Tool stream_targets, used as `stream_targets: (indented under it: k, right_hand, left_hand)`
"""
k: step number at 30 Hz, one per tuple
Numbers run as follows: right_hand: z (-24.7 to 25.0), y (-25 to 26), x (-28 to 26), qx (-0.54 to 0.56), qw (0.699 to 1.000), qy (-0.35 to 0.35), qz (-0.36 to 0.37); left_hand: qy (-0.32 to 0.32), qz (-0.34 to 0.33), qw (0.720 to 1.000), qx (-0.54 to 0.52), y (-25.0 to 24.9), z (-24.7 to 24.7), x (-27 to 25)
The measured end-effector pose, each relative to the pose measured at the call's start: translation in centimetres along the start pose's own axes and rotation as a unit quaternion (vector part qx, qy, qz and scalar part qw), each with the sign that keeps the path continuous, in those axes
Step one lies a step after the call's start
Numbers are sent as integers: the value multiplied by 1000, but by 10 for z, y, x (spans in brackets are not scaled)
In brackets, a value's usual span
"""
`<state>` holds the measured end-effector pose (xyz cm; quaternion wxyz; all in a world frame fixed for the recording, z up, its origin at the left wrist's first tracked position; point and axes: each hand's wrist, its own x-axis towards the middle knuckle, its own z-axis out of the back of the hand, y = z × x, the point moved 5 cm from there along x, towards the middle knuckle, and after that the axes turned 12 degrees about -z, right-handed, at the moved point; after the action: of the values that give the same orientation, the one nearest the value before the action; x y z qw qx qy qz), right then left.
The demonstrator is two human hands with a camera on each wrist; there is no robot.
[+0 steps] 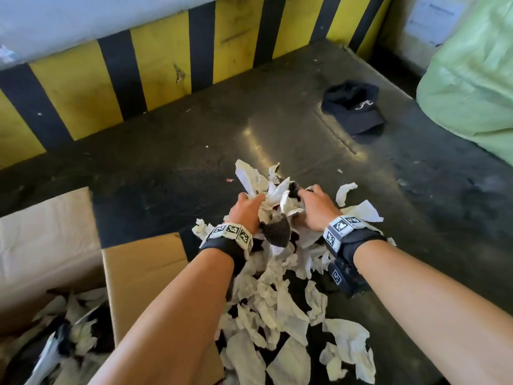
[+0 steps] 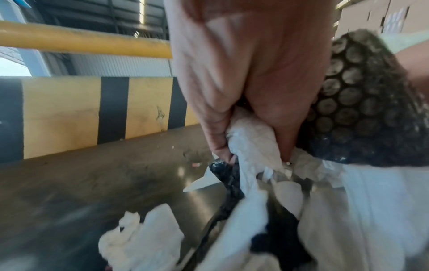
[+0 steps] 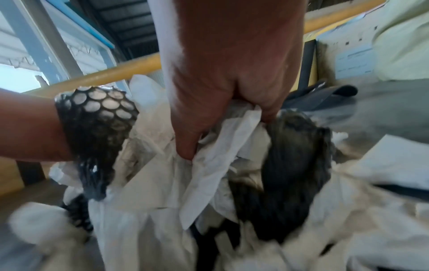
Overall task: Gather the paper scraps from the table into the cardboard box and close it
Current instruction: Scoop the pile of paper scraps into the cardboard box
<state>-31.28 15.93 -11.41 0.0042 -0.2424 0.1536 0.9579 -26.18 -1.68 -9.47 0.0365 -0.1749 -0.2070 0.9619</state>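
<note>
Lying heaped on the dark table (image 1: 172, 173), the paper scraps (image 1: 266, 298) are bunched between both hands: the left hand (image 1: 245, 211) and right hand (image 1: 315, 208) each clutch white pieces and black bubble wrap (image 1: 276, 232). The open cardboard box (image 1: 144, 270) sits just left, with scraps inside.

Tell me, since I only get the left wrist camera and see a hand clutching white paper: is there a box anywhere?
Observer: Yes. The head view shows an open cardboard box at the person's left, with scraps already inside.
Visitor: And the other hand?
Observer: The right hand grips the same bundle of paper scraps from the opposite side.
Visitor: Anything else lying around?
Observer: A dark cap lies farther back, on the right.
</note>
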Motion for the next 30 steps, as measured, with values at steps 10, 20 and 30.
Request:
stream_targets:
  k: [10, 20, 30]
  right_hand:
    - [74, 43, -103, 77, 992, -92, 37]
    - [52, 188, -230, 104, 984, -79, 119]
    - [-78, 372, -328, 120, 966, 15, 229]
  left_hand:
    - [-117, -72, 990, 11, -30, 88, -80]
    - [-155, -18, 988, 19, 50, 171, -258]
    - [-187, 109, 975, 48, 207, 186, -437]
